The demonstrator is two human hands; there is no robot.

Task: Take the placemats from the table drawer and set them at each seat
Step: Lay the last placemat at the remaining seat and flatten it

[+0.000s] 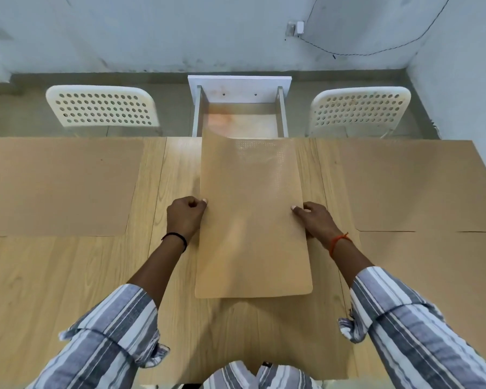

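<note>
I hold the placemat (253,220) by its two long edges, my left hand (184,216) pinching the left edge and my right hand (314,220) pinching the right one, each grip clamped on the sheet about midway along it. The mat hangs just above the middle of the counter (68,276), its far end drooping over the counter's far edge in front of the open drawer (240,108), its near end lifted and casting a shadow below it.

To do this step well, I judge I should keep both pinches level so the limp sheet does not sag or fold, carry it to a seat with no mat yet, and lower one edge first so it lies flat and square to the counter edge.

Its long axis runs away from me, toward the drawer. The far left mat (59,186) and far right mat (404,183) lie flat before the two white chairs, long axes crosswise; a further mat (432,276) lies at my near right.
</note>
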